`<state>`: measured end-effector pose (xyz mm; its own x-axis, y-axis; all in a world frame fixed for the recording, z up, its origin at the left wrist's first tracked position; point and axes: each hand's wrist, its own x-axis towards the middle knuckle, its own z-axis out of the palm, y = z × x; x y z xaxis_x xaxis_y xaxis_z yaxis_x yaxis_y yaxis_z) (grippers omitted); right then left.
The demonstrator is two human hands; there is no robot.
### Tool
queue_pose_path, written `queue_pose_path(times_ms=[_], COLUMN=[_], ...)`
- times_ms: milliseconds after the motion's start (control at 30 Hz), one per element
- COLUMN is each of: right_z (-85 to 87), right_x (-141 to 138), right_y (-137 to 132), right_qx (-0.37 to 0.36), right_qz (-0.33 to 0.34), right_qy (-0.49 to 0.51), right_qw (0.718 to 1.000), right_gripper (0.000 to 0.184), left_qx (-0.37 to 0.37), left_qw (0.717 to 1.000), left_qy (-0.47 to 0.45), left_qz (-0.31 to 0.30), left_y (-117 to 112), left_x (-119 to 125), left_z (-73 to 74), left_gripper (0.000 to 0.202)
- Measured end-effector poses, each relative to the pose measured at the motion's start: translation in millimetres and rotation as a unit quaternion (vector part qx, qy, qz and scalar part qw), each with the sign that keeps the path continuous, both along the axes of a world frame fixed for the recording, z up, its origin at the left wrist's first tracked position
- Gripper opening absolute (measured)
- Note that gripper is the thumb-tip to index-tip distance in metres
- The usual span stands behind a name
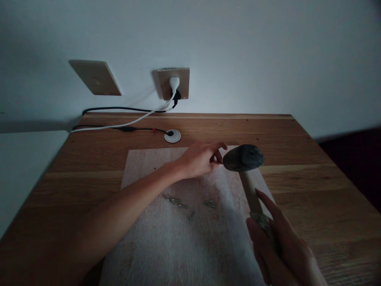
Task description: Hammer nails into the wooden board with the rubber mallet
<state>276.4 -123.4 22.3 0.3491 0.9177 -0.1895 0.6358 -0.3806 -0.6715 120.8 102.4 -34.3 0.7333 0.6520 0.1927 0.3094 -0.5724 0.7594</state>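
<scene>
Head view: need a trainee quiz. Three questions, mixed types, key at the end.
1. Multiple choice. What grips the handle of the mallet?
a) the left hand alone
b) the right hand alone
c) both hands together

2. True or false. Several small metal fasteners lie loose on the pale board, which rests on the wooden tabletop.

3. Short answer. What is plugged into the wall outlet, and which sits higher?

Key:
1. b
2. True
3. A white plug and a black plug; the white one sits higher.
</scene>
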Motion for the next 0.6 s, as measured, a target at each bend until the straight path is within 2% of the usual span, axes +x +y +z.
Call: queue_pose_path(times_ms=[200,600], right_z=[-2.6,-6.7], right_x=[-2.4,-3.3], right_y=[-0.3,0.6], right_qx=[0.004,0.002], right_qz=[-0.007,-0.026], right_qy=[-0.008,0.005], right_qw=[1.000,1.000], right_gripper=[0.062,0.064], left_qx=[-0.013,-0.022], left_qw=[1.000,0.999], left_qy=[-0.002,-0.015], left_qz=[-0.009,-0.016], left_y=[3.4,3.8], left_x=[-0.4,-2.0], left_z=[-3.2,-3.9], left_gripper=[0.066,0.067])
